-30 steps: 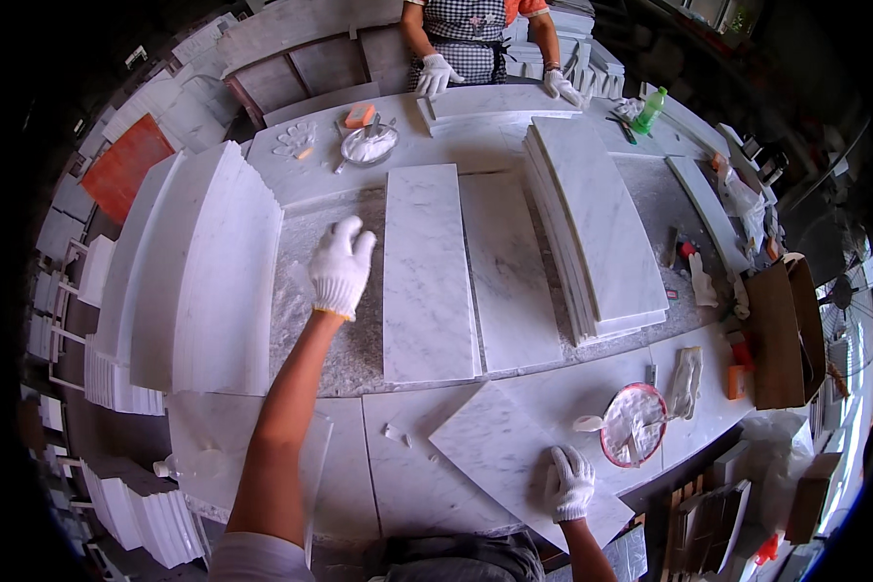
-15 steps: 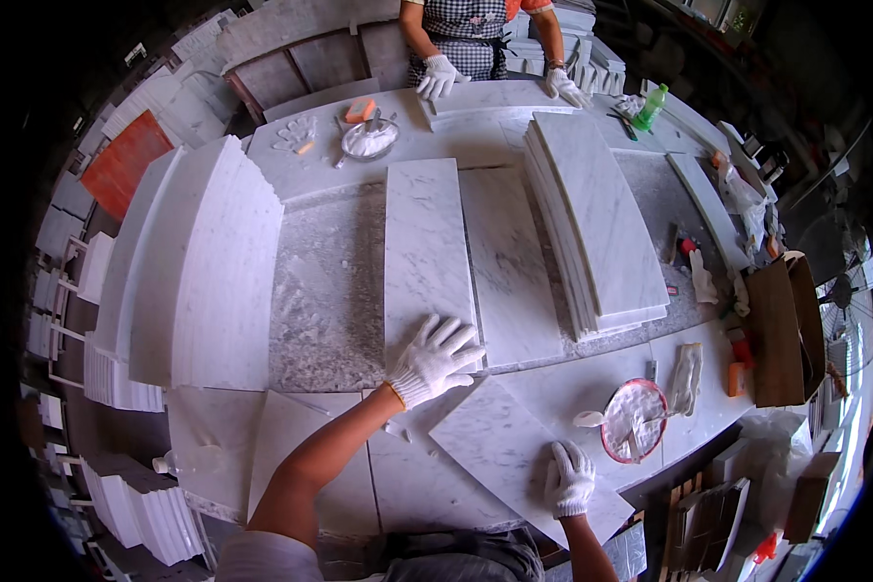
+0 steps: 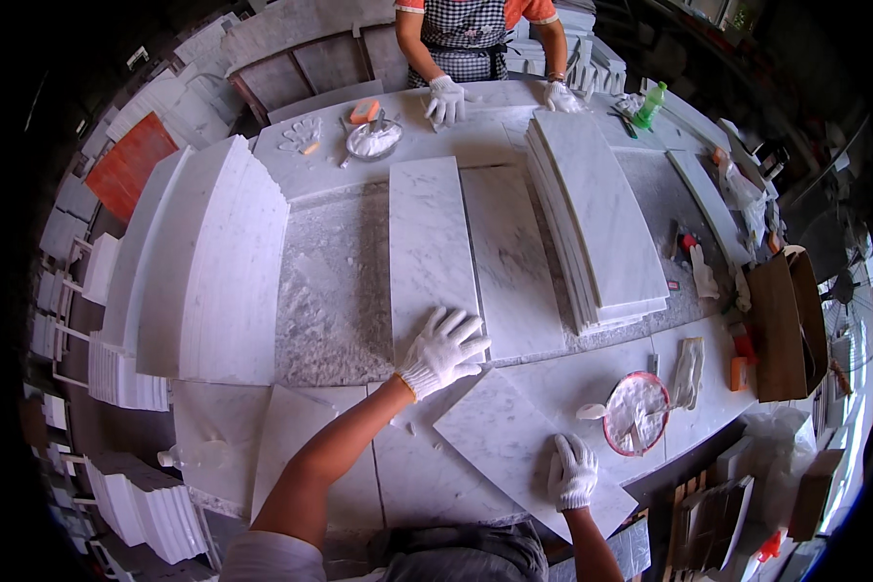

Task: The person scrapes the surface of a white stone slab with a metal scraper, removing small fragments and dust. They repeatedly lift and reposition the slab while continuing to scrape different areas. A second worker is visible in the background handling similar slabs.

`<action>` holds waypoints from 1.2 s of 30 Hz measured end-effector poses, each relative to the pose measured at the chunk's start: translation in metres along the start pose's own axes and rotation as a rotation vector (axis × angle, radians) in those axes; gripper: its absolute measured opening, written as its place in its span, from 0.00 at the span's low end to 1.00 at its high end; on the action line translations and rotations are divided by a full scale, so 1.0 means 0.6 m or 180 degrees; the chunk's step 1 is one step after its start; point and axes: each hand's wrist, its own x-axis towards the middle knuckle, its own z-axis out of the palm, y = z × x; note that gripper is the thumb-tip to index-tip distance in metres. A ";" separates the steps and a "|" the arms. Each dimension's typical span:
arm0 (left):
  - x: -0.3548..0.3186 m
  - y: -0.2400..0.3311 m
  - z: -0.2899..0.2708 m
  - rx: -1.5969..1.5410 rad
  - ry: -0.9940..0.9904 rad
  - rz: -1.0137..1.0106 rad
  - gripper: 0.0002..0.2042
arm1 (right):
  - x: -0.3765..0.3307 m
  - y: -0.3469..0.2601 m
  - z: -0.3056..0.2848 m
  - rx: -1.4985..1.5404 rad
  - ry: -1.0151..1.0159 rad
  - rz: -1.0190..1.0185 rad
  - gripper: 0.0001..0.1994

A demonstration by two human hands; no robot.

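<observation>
The left hand [image 3: 443,347] lay spread on the long slab [image 3: 427,233] at frame centre, the right hand [image 3: 574,471] loosely open on the angled slab [image 3: 504,436], lower right; neither gripped. Flat, even palms likely worked best.

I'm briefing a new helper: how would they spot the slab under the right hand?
From the big slab stack right of centre, move down the picture to the red-rimmed bowl. Left of it lies a pale slab under the right hand. Unlike the straighter panels beside it, it lies diagonally.
</observation>
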 end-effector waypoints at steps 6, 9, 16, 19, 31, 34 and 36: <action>-0.030 0.062 0.041 0.0108 -0.0151 -0.0168 0.33 | -0.006 0.005 -0.004 -0.0073 0.0022 -0.0018 0.17; -0.088 0.180 0.061 -0.0188 -0.0759 0.0063 0.36 | -0.007 0.000 -0.012 -0.0048 0.0033 -0.0006 0.17; -0.199 0.429 0.071 -0.0793 -0.0671 0.0415 0.34 | -0.012 0.010 -0.002 0.0078 0.0179 -0.0002 0.15; -0.197 0.419 0.074 -0.0486 -0.1009 0.0676 0.33 | -0.024 0.021 0.013 0.0085 0.0314 0.0026 0.15; -0.138 0.202 0.078 0.0376 -0.0602 -0.0825 0.40 | -0.302 0.142 -0.157 -0.0708 0.0442 0.0751 0.18; -0.103 0.272 0.102 0.0566 -0.0651 -0.0749 0.41 | -0.411 0.207 -0.158 0.0061 0.0770 0.2149 0.16; -0.067 0.361 0.124 0.0472 -0.0591 -0.0340 0.42 | -0.465 0.240 -0.141 0.0662 0.1174 0.2774 0.16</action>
